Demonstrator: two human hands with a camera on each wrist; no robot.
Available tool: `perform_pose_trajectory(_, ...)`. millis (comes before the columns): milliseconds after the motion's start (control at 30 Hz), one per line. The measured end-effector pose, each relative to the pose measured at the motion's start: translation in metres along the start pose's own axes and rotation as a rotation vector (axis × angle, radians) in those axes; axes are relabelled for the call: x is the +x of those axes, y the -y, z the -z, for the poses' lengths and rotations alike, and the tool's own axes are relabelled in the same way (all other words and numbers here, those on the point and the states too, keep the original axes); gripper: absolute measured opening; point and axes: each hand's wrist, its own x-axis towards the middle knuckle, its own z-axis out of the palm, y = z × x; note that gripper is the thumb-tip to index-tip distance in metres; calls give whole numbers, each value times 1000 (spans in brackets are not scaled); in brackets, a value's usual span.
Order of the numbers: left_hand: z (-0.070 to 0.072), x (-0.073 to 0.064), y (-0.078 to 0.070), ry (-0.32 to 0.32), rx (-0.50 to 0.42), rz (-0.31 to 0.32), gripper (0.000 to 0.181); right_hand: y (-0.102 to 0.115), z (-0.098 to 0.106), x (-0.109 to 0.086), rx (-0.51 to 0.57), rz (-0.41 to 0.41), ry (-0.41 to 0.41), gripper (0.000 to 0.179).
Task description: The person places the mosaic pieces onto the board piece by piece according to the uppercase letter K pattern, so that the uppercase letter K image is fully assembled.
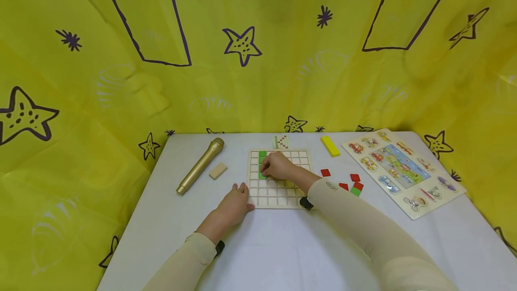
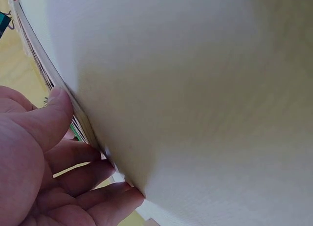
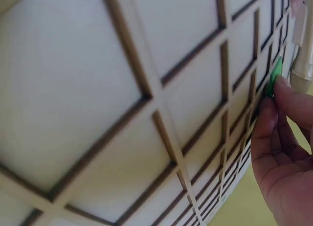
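Note:
A wooden grid board (image 1: 278,199) lies on the table. My right hand (image 1: 276,165) is over its left columns, with thumb and forefinger pinching a green square tile (image 3: 276,75) at the grid. Green tiles (image 1: 263,153) show in the second column, partly covered by the fingers. At the board's front left corner rests my left hand (image 1: 232,205). Its thumb (image 2: 59,106) lies against the board's edge, and the other fingers reach down along the side to the tabletop.
Red tiles (image 1: 325,173) and a green tile (image 1: 355,191) lie right of the board. Beyond them is a picture puzzle (image 1: 404,165). A yellow block (image 1: 330,146) and a pattern card (image 1: 281,142) sit at the back. On the left lie a gold microphone (image 1: 200,165) and a wooden block (image 1: 218,171).

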Motion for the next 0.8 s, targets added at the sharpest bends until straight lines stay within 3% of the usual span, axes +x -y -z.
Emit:
perform_pose_trajectory(333, 2, 2, -2, 10, -5, 19, 68, 0, 0, -3, -45, 27, -18, 4)
perform_pose_trajectory(800, 1, 1, -2, 9, -7, 24, 67, -3, 14, -11, 44, 13, -33, 6)
